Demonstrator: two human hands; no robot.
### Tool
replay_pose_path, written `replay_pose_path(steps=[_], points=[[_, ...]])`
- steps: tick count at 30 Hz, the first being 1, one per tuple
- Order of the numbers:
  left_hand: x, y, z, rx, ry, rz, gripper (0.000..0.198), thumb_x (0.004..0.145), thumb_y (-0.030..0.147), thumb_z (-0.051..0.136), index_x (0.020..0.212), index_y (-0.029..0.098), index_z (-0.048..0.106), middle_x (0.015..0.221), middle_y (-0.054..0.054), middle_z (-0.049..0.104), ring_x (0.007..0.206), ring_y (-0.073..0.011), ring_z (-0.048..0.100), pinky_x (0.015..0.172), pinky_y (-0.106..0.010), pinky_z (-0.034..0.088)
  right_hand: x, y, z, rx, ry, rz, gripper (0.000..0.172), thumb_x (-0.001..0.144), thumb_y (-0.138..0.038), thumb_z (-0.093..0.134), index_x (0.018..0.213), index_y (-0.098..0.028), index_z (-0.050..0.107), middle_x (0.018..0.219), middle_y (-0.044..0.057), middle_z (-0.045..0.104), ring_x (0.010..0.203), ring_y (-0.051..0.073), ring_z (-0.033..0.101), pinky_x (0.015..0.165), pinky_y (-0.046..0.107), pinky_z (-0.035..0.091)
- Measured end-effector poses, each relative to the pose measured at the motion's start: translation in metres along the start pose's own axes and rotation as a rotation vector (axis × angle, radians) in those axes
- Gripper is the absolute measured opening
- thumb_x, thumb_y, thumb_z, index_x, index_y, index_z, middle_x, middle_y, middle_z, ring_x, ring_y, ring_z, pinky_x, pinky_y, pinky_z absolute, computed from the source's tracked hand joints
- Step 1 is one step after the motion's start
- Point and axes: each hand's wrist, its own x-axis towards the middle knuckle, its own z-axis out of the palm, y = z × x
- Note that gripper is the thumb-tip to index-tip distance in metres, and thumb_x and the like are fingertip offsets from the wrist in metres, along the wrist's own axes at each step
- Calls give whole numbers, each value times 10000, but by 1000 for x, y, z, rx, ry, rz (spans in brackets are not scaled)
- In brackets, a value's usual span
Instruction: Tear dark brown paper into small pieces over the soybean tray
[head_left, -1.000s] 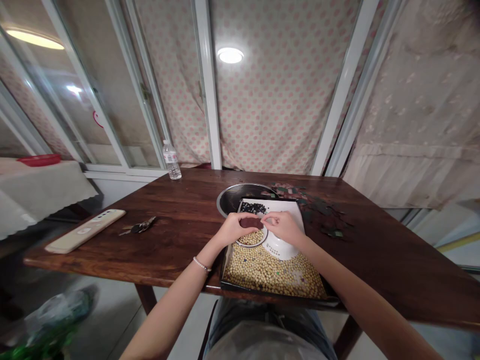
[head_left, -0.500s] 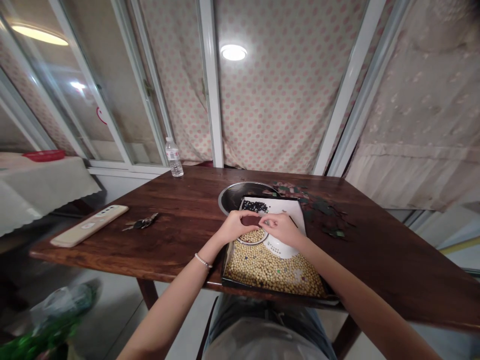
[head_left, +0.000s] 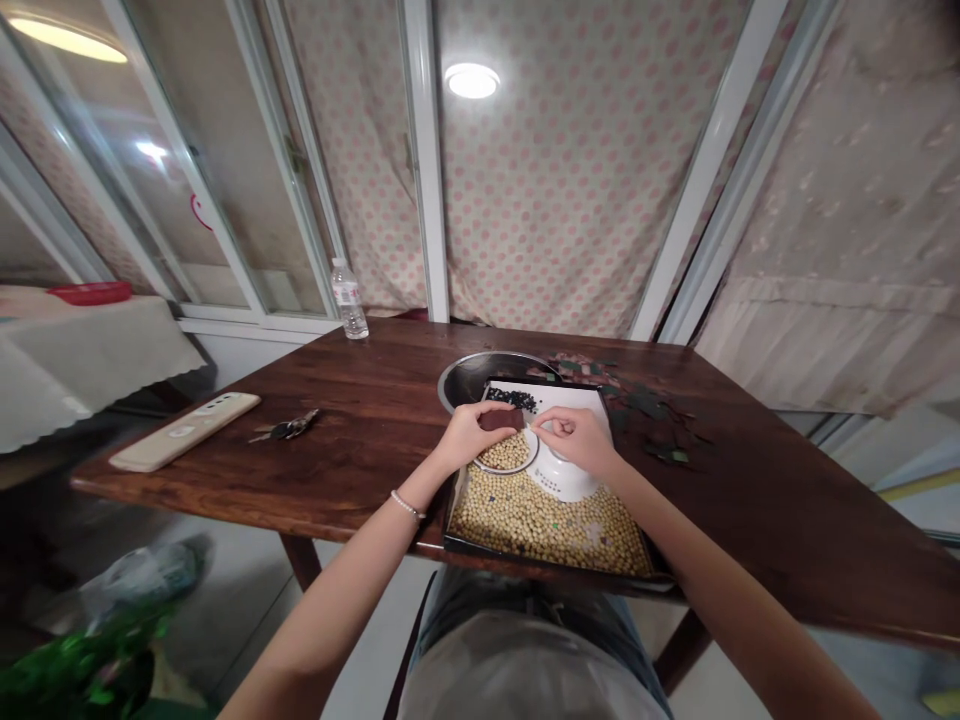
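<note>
Table and tray sit a little higher in our view than a moment ago, and our right hand has eased slightly away from the left. Around us, a polka-dot curtain [head_left: 570,200] hangs behind a window frame [head_left: 424,170], and a lamp [head_left: 471,81] glows overhead. We sit at a dark wooden table [head_left: 750,520], with a black tray [head_left: 551,561] pulled to its near edge, probably so that it lies within easy reach. Yellow soybeans [head_left: 540,525] fill the tray, its raised rim keeping them together. Farther back, a steel bowl [head_left: 469,380] sits partly under the tray, with black beans [head_left: 512,400] at the tray's far end. A white perforated dish [head_left: 568,477] and a small plate of soybeans [head_left: 504,453] rest on the tray below our hands. Our left hand [head_left: 472,435] curls closed around a dark reddish-brown piece [head_left: 501,421] above that plate. Our right hand [head_left: 577,440] hovers just beside it, fingers bent; we cannot tell whether they grip anything.
</note>
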Motion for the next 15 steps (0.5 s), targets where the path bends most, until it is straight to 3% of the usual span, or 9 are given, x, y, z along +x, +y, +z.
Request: replay_pose_path(steps=[6,11,15], points=[[1,-2,2,9,33,-8,327,680,254,714,983,141,667,975,-81,707,898,-207,652,848,-349,492,-7,-14,-7,34,-206,-9,209,733,-245,601,927,-186,648,477,-92,324,460,76,290,491,216,238],[1,-1,3,9,22,-5,331,675,251,720,986,151,668,987,-74,706,909,-204,651,842,-342,496,-21,-29,-21,-14,-535,-36,90,706,-191,608,741,-175,689,472,-72,376,455,63,316,477,212,240],[0,-1,3,11,19,-7,335,674,257,722,987,149,669,974,-75,708,888,-204,655,822,-343,505,-28,-34,-27,-186,-603,-41,126,658,-125,590,665,-181,703,499,-42,504,475,67,418,496,206,276]])
